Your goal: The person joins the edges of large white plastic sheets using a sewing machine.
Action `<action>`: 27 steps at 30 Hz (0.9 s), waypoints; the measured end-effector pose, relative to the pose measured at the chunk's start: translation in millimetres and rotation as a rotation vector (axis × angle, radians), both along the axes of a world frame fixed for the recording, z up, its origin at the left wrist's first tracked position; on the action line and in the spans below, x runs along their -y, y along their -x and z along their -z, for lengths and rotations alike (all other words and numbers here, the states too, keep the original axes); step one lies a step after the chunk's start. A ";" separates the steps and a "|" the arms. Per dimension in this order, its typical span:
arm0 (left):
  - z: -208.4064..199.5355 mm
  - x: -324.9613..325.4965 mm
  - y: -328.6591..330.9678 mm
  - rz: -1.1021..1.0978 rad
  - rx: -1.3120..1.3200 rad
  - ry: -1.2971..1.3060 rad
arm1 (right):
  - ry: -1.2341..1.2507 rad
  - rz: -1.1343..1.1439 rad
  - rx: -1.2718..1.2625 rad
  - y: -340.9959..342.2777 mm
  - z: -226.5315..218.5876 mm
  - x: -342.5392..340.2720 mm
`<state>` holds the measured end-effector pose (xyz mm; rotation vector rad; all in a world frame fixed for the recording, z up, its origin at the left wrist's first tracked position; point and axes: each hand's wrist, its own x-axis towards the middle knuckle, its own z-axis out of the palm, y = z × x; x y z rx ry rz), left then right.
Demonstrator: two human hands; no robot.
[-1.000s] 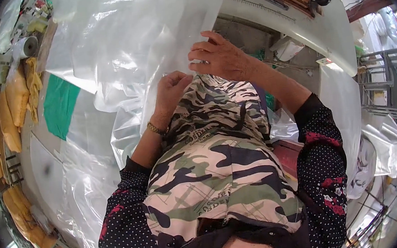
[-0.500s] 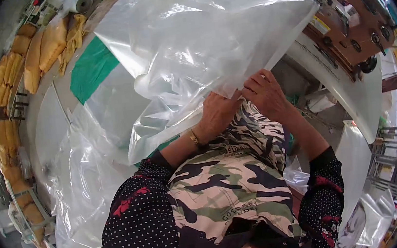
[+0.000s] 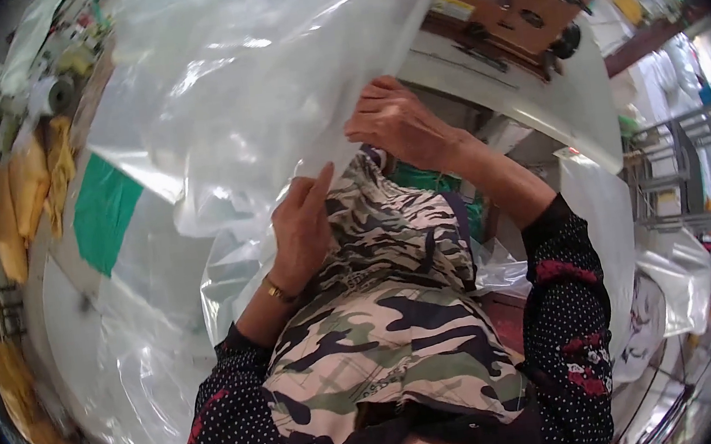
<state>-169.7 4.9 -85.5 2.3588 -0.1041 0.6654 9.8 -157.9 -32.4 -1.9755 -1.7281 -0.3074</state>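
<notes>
A large sheet of clear plastic film (image 3: 239, 121) spreads in front of me, glossy and creased, its near edge at my lap. My right hand (image 3: 402, 127) pinches the sheet's right edge between bent fingers. Lower and to the left, my left hand (image 3: 300, 233) is at the near edge, with one finger stretched along it and the others curled at the film; part of its grip is hidden. Beneath both hands lies a camouflage apron (image 3: 395, 340).
A sewing-type worktable with a brown top (image 3: 517, 19) holds tools at the far right. More clear film (image 3: 150, 377) piles on the left, near a green cloth (image 3: 106, 213) and yellow bundles (image 3: 19, 194). A grey metal rack (image 3: 673, 159) stands right.
My view has turned, so the scene has shifted left. My hands, close together before, are now apart, the right one farther up the sheet's edge.
</notes>
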 end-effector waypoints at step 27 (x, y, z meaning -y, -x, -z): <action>9.0 13.3 -42.1 0.425 -0.112 -0.282 | -0.532 0.977 0.064 -86.8 31.4 23.5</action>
